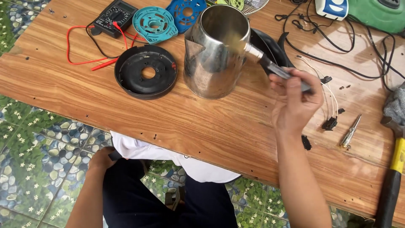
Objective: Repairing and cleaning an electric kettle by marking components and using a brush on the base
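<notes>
One paintbrush (pixel 270 65), pinched shut in the right hand (pixel 293 103), sweeps the steel kettle body (pixel 215 50) standing mid-table; light strokes at the rim seem best (bristles blurred). Left hand (pixel 101 160) rests curled on the knee, holding nothing I can see.

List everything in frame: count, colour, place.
Kettle body: 1, steel, table centre, upright
Brush: 1, dark handle, bristles against kettle
Round base: 1, black, left of kettle
Plastic discs: 2, teal and blue, top
Multimeter: 1, black, red and black leads, top left
Screwdriver: 1, silvery, right
Hammer: 1, yellow and black handle, right edge
Cables: several, black, top right
Table: 1, wood
Right hand: holds brush
Left hand: below table edge, on lap
</notes>
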